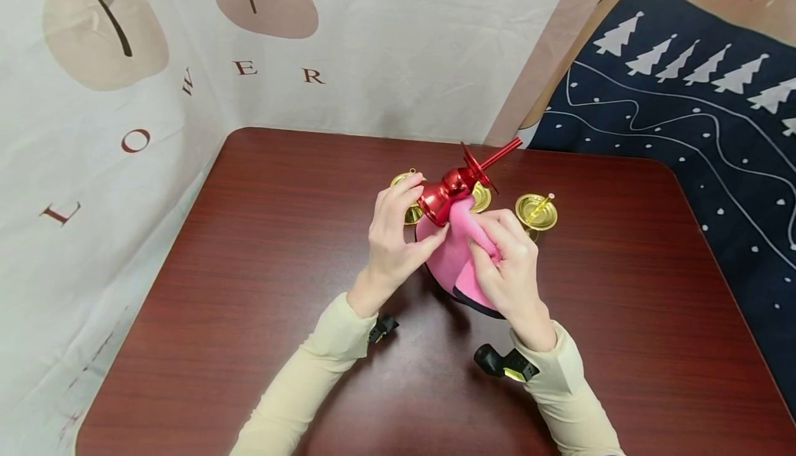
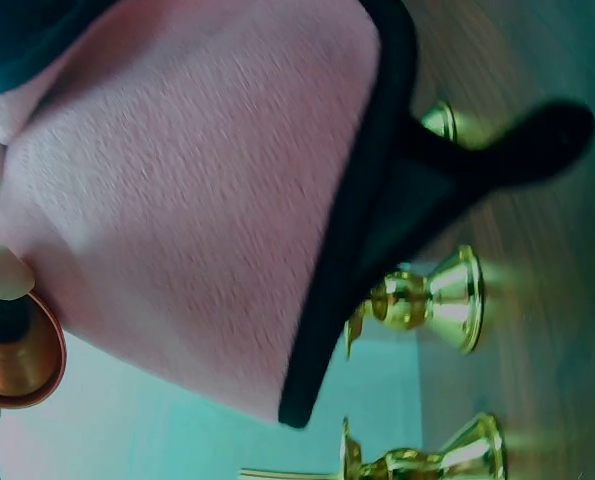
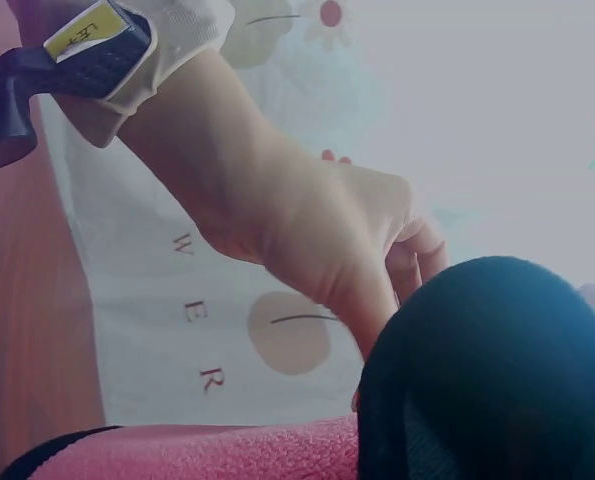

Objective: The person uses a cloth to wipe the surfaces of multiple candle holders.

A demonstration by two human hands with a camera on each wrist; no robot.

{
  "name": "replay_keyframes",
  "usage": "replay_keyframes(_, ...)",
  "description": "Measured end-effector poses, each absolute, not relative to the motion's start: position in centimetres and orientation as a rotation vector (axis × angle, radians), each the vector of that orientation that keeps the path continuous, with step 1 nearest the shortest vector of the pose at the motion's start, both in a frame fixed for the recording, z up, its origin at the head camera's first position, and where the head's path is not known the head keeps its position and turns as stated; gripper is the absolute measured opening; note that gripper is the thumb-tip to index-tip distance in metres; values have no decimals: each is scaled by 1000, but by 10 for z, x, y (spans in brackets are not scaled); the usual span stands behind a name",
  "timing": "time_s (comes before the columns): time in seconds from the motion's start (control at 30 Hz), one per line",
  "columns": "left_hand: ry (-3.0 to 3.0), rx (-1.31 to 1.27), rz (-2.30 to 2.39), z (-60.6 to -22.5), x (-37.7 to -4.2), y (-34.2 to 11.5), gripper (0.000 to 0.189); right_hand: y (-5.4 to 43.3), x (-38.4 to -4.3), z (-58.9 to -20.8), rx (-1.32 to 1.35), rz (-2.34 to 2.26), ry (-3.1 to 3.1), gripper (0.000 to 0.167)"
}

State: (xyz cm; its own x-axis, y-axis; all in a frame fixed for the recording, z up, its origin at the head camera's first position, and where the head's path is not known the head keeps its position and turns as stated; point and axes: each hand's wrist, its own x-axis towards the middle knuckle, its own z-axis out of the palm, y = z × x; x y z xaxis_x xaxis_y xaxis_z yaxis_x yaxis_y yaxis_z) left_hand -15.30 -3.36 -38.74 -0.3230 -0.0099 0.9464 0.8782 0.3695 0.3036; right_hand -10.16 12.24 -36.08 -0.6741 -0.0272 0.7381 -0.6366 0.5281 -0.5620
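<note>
My left hand [image 1: 394,235] holds a shiny red candlestick [image 1: 444,197] by its base, tilted with its thin red stem pointing up to the right. A pink cloth [image 1: 443,255] with black edging hangs from my right hand [image 1: 515,262], which pinches it, and a fold lies against the candlestick's body. In the left wrist view, the hollow underside of the base [image 2: 35,375] shows beside the hanging cloth [image 2: 197,200]. The right wrist view shows the left hand [image 3: 317,230] from the side, its fingertips hidden behind the cloth's dark edge [image 3: 487,370].
Three gold candlesticks stand on the brown table behind the hands: a left one [image 1: 412,215], a middle one [image 1: 481,198] and a right one [image 1: 536,213]. The table's far edge meets a pale printed curtain [image 1: 385,83]. Navy fabric with white trees [image 1: 671,117] hangs at the right.
</note>
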Motion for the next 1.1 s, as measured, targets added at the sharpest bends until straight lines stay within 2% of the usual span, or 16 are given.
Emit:
replay_keyframes(0.4,-1588,-883,-910,-389,-157,-36,37,111,-93,-346,651,1025,-1972,26)
replay_keyframes(0.57,-1616,-877,-1002,-392,-156,-36,38,108,-95,-345,670,938,-1989,28)
replay_keyframes(0.87,-1591,-602,-2016,-389,-142,-29,64,116,-103,-358,621,1097,-1985,24)
replay_keyframes(1.1,-1379,-360,-2607,-381,-137,-26,52,120,-108,-367,464,1249,-1953,20)
